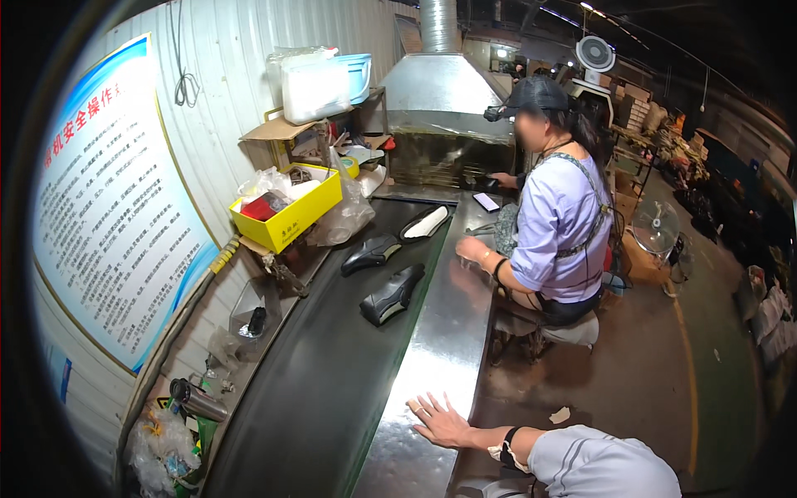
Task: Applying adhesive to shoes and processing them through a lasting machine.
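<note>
My right hand [442, 422] reaches in from the lower right, a black band and something whitish at its wrist. Its fingers are spread flat on the shiny metal ledge [432, 365] beside the dark conveyor belt [307, 398]; nothing shows in its grasp. My left hand is out of the picture. Farther along the belt, beyond my hand, lie a black wedge shoe [393, 295], a second black shoe [370, 255] and a black shoe with a pale inside [425, 224]. All are apart from my fingers.
A seated co-worker [558, 203] leans at the ledge, near a phone [486, 202]. A hooded metal machine [440, 91] stands at the belt's far end. Left of the belt are a yellow box [290, 217], a steel flask [199, 400] and plastic bags [162, 452]. A fan [656, 224] stands right.
</note>
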{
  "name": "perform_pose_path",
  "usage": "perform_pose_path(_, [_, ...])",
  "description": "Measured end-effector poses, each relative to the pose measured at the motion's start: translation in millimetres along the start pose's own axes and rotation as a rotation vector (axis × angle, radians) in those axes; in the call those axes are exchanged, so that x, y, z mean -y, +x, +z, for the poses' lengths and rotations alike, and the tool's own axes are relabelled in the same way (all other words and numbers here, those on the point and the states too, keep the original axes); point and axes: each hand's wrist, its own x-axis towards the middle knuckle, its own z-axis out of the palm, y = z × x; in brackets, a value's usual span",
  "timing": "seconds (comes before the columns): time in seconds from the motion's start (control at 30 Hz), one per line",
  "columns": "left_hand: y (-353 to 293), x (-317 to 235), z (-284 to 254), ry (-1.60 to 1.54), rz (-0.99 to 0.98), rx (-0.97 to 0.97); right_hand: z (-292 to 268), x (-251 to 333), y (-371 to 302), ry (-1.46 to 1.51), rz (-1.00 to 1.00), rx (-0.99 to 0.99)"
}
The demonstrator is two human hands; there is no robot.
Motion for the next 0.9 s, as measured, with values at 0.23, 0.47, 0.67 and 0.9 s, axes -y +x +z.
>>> perform_pose_path(0.23, [3,-8,1,-0.016,-0.066,-0.030,1,-6,0,0.027,0.010,0.016])
perform_pose_path(0.47, [1,0,4,-0.004,-0.065,-0.006,-6,-2,2,0.075,0.028,-0.002])
perform_pose_path(0.67, [5,-6,-7,0.034,-0.029,-0.027,-3,-3,0,0.119,0.024,-0.067])
perform_pose_path(0.9, [4,-6,-4,-0.003,-0.058,0.068,-4,-7,2,0.060,0.043,0.001])
